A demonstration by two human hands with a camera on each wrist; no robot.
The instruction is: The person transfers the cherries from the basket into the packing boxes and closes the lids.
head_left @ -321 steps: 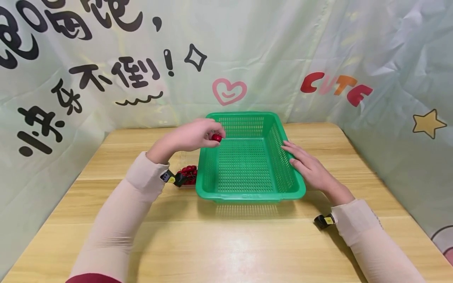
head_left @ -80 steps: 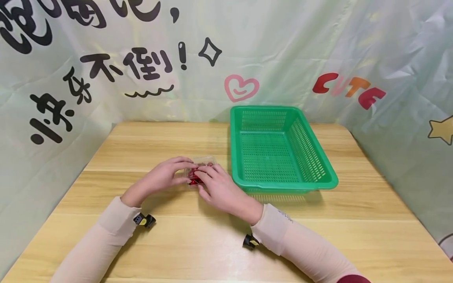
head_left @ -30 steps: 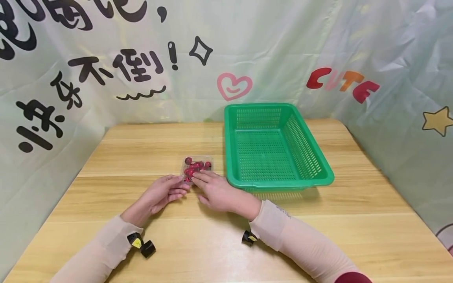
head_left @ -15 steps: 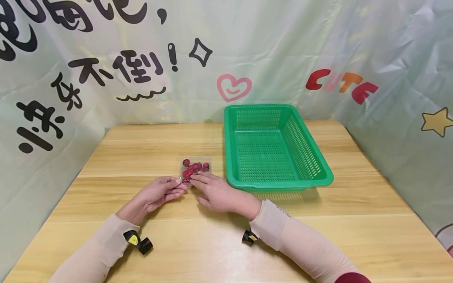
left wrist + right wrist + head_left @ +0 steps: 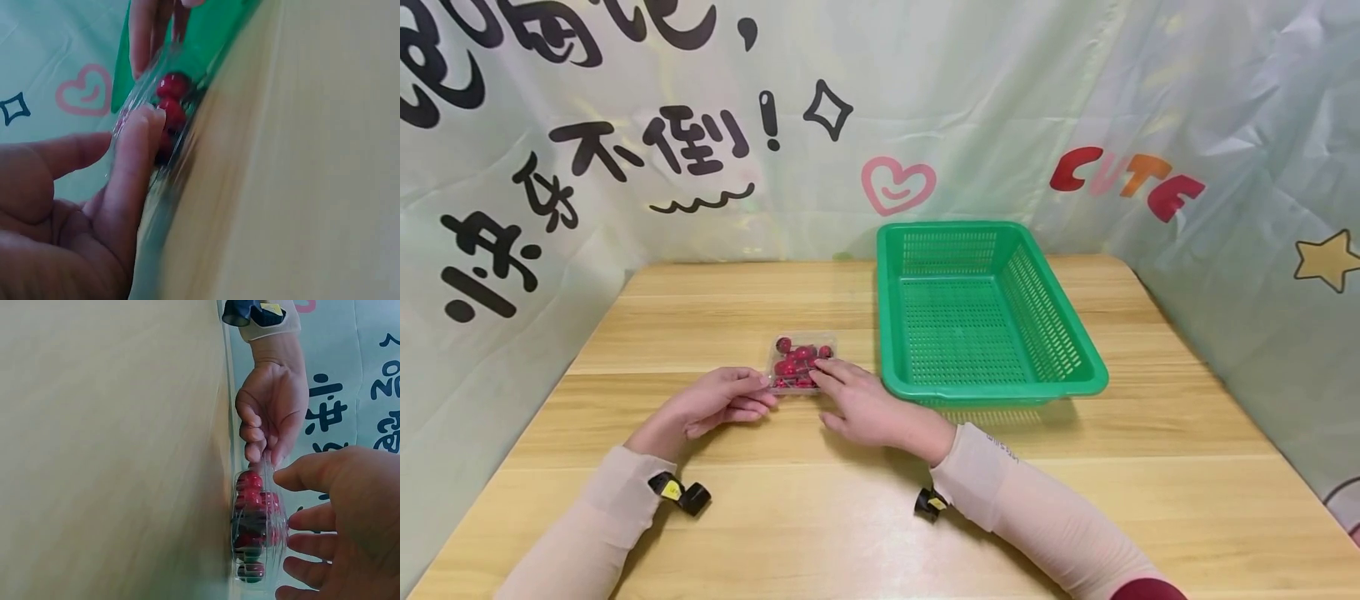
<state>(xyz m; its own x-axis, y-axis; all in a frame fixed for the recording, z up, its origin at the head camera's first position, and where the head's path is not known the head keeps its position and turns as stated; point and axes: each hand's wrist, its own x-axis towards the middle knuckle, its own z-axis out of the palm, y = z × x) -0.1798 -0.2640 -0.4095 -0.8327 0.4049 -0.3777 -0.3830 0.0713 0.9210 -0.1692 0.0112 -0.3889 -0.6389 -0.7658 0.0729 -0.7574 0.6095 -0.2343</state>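
Note:
A clear plastic clamshell box [image 5: 809, 337] lies on the table, left of the green basket, with its lid down. Red cherries [image 5: 786, 367], several with dark stems, show through it. My left hand [image 5: 718, 398] pinches the box's near left corner between thumb and forefinger; the left wrist view shows that forefinger [image 5: 128, 169] along the box's side. Over the right part of the lid lies my right hand [image 5: 868, 408], its fingers spread and nearly straight. In the right wrist view, the fingertips [image 5: 297, 544] reach the lid's edge, touching or just short of it.
A green perforated basket [image 5: 992, 390] stands right of the box, with no fruit visible inside. Behind the wooden table [image 5: 880, 517] hangs a printed curtain [image 5: 985, 108]. Small cameras [image 5: 681, 493] are strapped to both wrists.
Earlier, my left hand held a cherry by the basket while my right touched its rim. The basket has since shifted right. Within the last second, box and left hand slid slightly left.

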